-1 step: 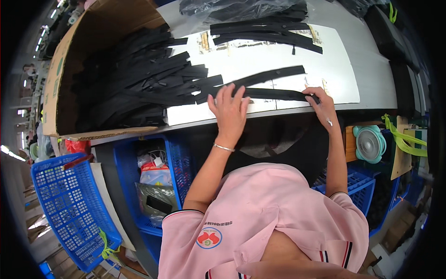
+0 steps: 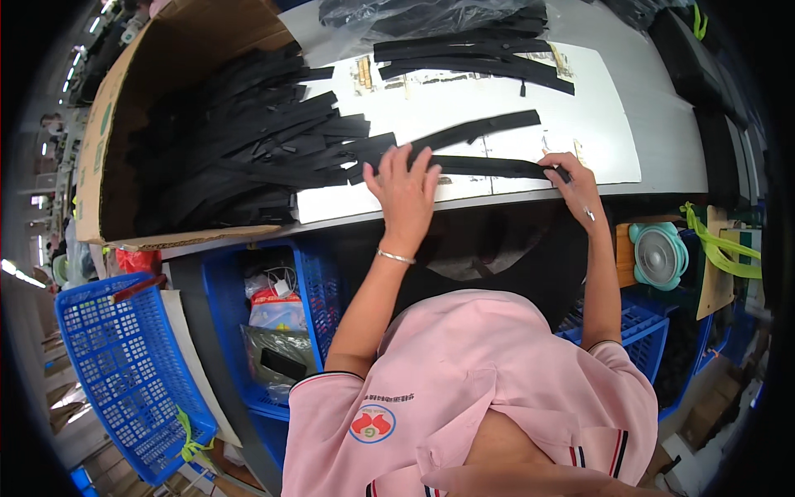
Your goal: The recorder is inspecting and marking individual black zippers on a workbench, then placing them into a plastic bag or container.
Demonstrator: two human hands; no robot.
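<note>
A long black zipper [image 2: 490,167] lies across the white board, its right end pinched between the thumb and fingers of my right hand [image 2: 575,184]. My left hand [image 2: 403,186] rests with fingers spread over the zipper's left part. A second black zipper [image 2: 489,126] slants up and to the right from beneath those fingertips. To the left, a thick heap of black zippers [image 2: 240,149] spills from an open cardboard box onto the board. My left fingers hide where the two zippers meet the heap.
Several black zippers [image 2: 476,66] lie at the back of the white board [image 2: 600,124], beside clear plastic [image 2: 364,16]. The cardboard box's [image 2: 116,108] side stands at the left. Below the table are blue baskets [image 2: 132,364] and a small teal fan [image 2: 658,255].
My left hand has shifted slightly left. The slanting zipper has slid a little to the left with it, while my right hand has barely moved.
</note>
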